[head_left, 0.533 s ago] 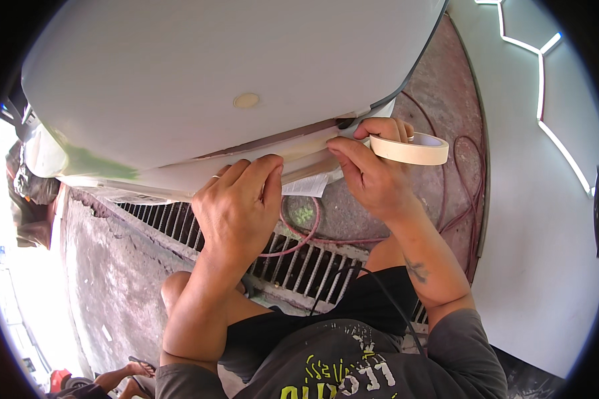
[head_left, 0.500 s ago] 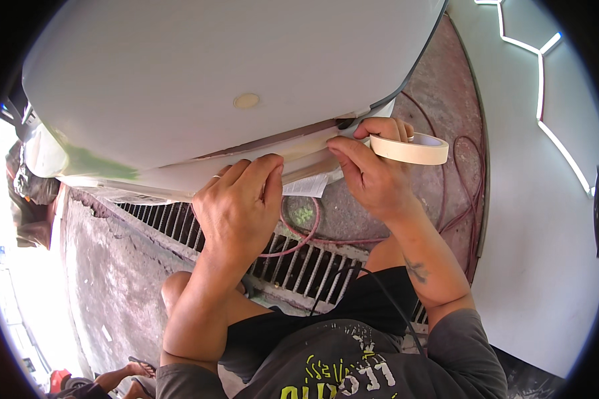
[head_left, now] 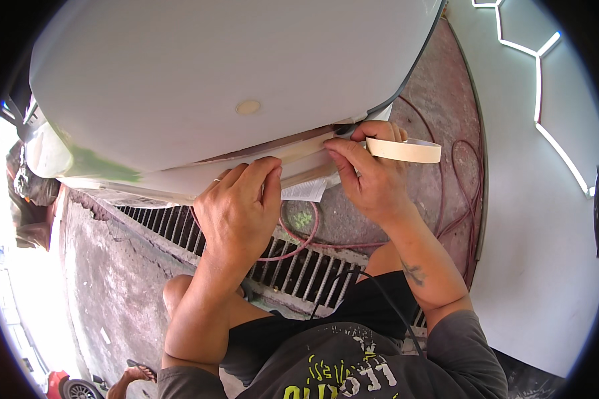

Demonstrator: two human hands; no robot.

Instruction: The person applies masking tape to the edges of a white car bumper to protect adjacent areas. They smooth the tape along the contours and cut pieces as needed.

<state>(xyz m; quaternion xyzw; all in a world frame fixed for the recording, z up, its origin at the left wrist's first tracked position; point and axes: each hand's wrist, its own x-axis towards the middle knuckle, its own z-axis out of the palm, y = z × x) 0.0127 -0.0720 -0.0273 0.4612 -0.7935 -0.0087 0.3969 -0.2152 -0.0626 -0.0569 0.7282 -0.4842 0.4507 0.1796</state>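
Observation:
A pale grey car panel (head_left: 199,60) fills the upper middle, with a cream round spot (head_left: 248,107) and a greenish patch (head_left: 96,163) on it. Below its lower edge, a strip of masking tape (head_left: 306,148) stretches between my hands along the bodywork. My left hand (head_left: 236,209) pinches the strip's left end, thumb and fingers closed. At the other end my right hand (head_left: 373,179) is closed, fingertips on the tape. The cream masking tape roll (head_left: 416,151) hangs around its fingers. Printed masking paper (head_left: 305,190) shows beneath the strip.
A slotted drain grate (head_left: 299,272) crosses the concrete floor (head_left: 120,266) beneath me. A reddish hose (head_left: 472,179) coils at the right, beside a large pale panel (head_left: 532,253) reflecting lights. Another person's foot (head_left: 140,374) and a car wheel (head_left: 81,390) appear at the lower left.
My right hand and the tape roll have shifted slightly left, and the roll has tilted a little. My left hand stays nearly in place. The other person's foot has moved at the lower left.

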